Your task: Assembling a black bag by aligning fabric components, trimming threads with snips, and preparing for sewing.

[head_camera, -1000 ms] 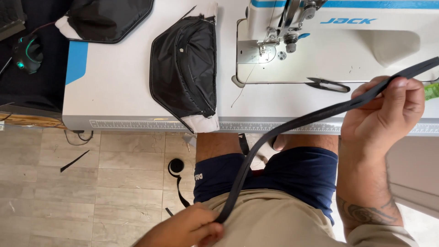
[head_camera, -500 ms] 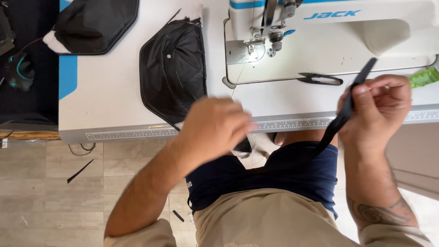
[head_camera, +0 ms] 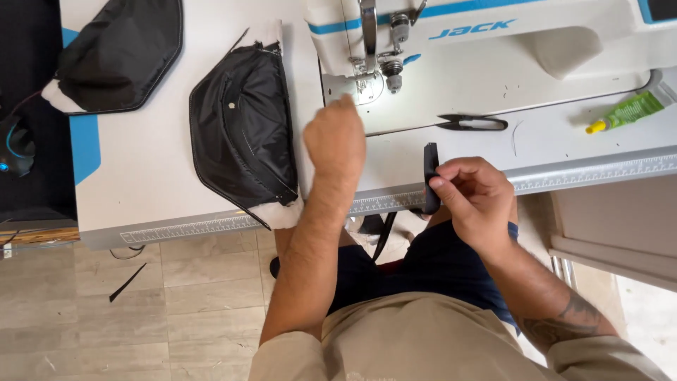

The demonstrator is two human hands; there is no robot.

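The left hand (head_camera: 336, 134) has moved up from the desk (head_camera: 155, 176) edge to the needle (head_camera: 368, 67), fingers curled, grip unclear. The right hand (head_camera: 471, 201) pinches one strap (head_camera: 430, 169) at three o'clock. Two bags (head_camera: 243, 130) lie at nine.

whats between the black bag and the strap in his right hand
The left hand, reaching toward the sewing machine, lies between black bag and strap, per the head view.

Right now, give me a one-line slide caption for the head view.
Right hand pinches black strap; left hand reaches toward sewing machine needle area beside black bag.
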